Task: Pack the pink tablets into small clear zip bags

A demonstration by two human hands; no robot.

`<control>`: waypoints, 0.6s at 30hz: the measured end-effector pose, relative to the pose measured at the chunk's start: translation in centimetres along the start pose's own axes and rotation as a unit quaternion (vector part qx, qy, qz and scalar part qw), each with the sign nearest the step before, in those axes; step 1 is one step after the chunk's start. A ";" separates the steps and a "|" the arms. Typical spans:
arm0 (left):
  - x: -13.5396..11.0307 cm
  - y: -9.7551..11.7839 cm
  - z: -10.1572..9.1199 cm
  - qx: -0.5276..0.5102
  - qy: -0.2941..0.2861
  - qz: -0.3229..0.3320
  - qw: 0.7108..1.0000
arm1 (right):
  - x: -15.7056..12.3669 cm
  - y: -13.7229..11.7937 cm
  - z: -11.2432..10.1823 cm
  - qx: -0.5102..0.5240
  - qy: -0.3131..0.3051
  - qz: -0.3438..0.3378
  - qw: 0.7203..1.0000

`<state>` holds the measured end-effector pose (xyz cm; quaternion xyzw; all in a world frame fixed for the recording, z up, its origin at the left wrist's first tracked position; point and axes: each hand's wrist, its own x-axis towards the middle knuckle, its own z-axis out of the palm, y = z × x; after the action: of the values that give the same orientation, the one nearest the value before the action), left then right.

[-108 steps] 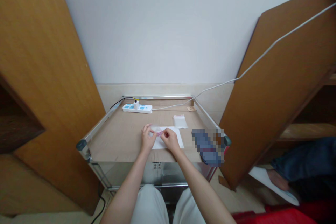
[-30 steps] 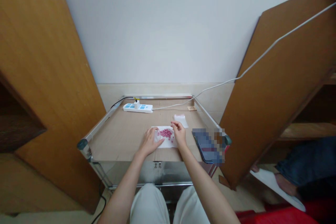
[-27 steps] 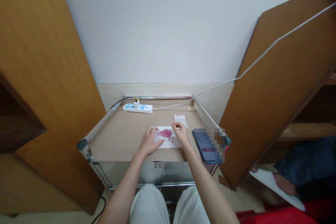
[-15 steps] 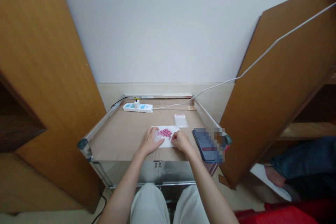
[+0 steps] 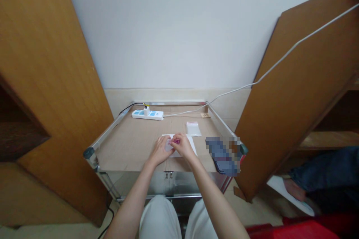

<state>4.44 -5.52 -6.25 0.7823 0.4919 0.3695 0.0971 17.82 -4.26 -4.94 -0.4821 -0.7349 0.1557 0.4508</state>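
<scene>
Left hand [image 5: 161, 152]: low over the near middle of the cardboard-covered table [image 5: 123, 149], half-curled around a small translucent container [image 5: 168, 145], thumb on the near side, fingers on the far side. Bag or cup: cannot tell.

Right hand [image 5: 182, 145]: just beside the left, reaching across the pink beads [image 5: 177, 141]; thumb and fingers curl toward each other by the container. Whether they meet on a bead cannot be made out.

Beads: clustered on a white sheet [image 5: 193, 148], partly hidden by the right hand. The sheet lies flat beneath both hands.

Surroundings: clear packet [image 5: 193, 129] lies flat just beyond the sheet. Dark flat object [image 5: 221, 157], pixelated, rests at the right near corner, apart from the hands. White power strip [image 5: 147, 115] lies toward the far left, one white plug [image 5: 146, 111] seated in it; a white cable [image 5: 224, 95] runs from its right end up past the leaning brown panel [image 5: 294, 82].
</scene>
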 end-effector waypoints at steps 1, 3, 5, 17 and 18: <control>0.0 0.0 0.0 -0.006 -0.002 0.000 1.000 | -0.1 0.0 0.4 -0.002 -0.001 -0.002 1.000; 0.1 0.0 0.1 -0.016 -0.001 -0.001 1.000 | -0.3 0.1 0.9 0.000 -0.020 -0.007 1.000; 0.0 -0.1 0.1 -0.021 0.004 -0.001 1.000 | -0.4 0.3 1.1 0.008 -0.051 -0.015 0.999; -0.3 -0.5 0.3 -0.055 0.014 -0.002 0.998 | 1.0 0.9 0.3 0.084 -0.111 0.001 0.990; -0.3 -0.5 0.3 -0.056 0.015 -0.001 0.998 | 1.1 1.0 0.1 0.102 -0.122 -0.002 0.987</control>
<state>4.18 -5.44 -6.83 0.7693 0.4728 0.4084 0.1338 18.10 -2.79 -5.06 -0.4097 -0.7656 0.2864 0.4050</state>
